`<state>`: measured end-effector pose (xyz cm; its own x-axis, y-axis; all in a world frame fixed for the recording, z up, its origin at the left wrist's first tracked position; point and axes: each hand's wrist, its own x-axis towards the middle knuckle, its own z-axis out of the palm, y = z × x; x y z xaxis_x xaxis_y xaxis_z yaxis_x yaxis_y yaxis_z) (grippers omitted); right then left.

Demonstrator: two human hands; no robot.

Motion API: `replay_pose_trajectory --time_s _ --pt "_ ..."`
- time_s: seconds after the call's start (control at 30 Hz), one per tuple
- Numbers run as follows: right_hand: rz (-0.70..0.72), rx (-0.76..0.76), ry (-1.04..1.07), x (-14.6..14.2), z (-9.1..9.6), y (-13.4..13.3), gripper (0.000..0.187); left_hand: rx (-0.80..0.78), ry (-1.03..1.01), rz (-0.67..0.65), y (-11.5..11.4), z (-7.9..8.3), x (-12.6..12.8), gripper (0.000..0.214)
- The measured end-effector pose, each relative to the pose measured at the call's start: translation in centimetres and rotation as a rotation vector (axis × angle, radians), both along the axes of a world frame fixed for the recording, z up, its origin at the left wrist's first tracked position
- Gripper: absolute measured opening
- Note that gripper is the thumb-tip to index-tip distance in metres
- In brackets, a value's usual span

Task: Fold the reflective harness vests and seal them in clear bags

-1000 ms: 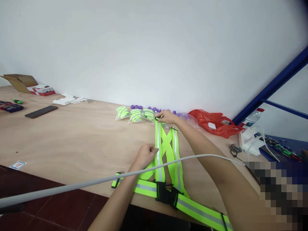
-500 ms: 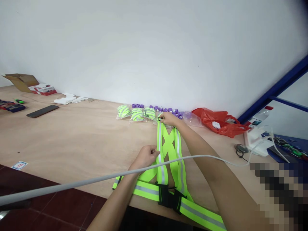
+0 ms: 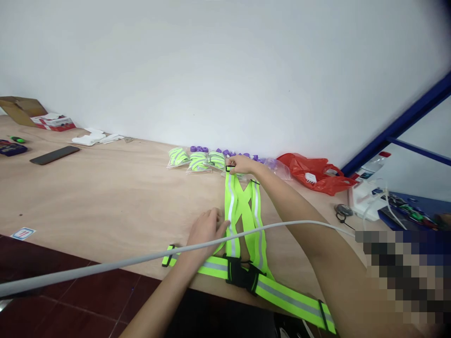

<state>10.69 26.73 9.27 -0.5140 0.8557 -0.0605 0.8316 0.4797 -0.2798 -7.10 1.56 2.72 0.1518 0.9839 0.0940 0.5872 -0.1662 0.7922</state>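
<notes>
A neon yellow-green reflective vest (image 3: 231, 213) of elastic straps lies on the wooden table, its silver stripes facing up. Two straps cross behind the upright ones, and a black buckle (image 3: 241, 273) joins the waist band near the table's front edge. My right hand (image 3: 240, 164) pinches the top of the left shoulder strap at its black slider (image 3: 230, 168). Lower down, my left hand (image 3: 206, 230) rests on the table with its fingers stretched out and its thumb against that strap's edge. A grey cable (image 3: 158, 256) crosses in front of my left wrist.
Bagged folded vests (image 3: 178, 157) and purple rolls (image 3: 199, 149) sit along the wall. To the right are a red plastic bag (image 3: 317, 176), a bottle (image 3: 373, 165) and a white device (image 3: 366, 204). A dark flat bar (image 3: 54, 155) and a cardboard box (image 3: 23, 110) lie left.
My left hand has loosened from a curled grip at the strap, its fingers now stretched beside it. My right hand stays at the strap's top. The whole view has shifted slightly.
</notes>
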Motion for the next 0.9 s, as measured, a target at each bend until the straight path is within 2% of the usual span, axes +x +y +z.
replay_pose_trajectory --time_s 0.03,0.07,0.13,0.23,0.3,0.43,0.6,0.77,0.83,0.9 --pt "-0.02 0.006 0.017 0.2 0.2 0.0 0.034 0.052 0.027 0.034 -1.8 -0.3 -0.1 0.018" --pt "-0.038 0.007 0.035 0.5 0.4 0.0 0.034 0.202 0.081 0.024 -3.7 -0.7 -0.1 0.023" --pt "-0.063 -0.01 0.073 0.9 0.5 0.1 0.029 0.418 0.165 -0.153 -7.1 -1.5 0.2 0.03" --pt "-0.088 -0.068 0.129 1.4 0.5 0.0 0.013 0.438 0.327 -0.39 -10.1 -2.5 1.0 0.049" --pt "-0.108 -0.099 0.165 1.6 0.4 0.0 0.012 0.386 0.388 -0.464 -10.5 -2.8 1.5 0.055" --pt "-0.139 -0.114 0.227 1.7 0.3 0.2 0.015 0.354 0.426 -0.529 -9.8 -3.4 1.6 0.063" --pt "-0.145 -0.155 0.215 0.9 -0.6 1.4 0.022 0.41 0.456 -0.515 -9.9 -5.2 1.5 0.069" --pt "-0.145 -0.189 0.193 -0.5 -2.8 2.4 0.032 0.486 0.484 -0.494 -9.7 -6.6 1.9 0.074" --pt "-0.137 -0.183 0.206 -0.8 -3.5 2.4 0.034 0.515 0.497 -0.486 -9.5 -6.8 2.0 0.073" --pt "-0.126 -0.178 0.233 -0.8 -4.0 2.3 0.035 0.534 0.487 -0.501 -9.3 -6.3 1.9 0.07"
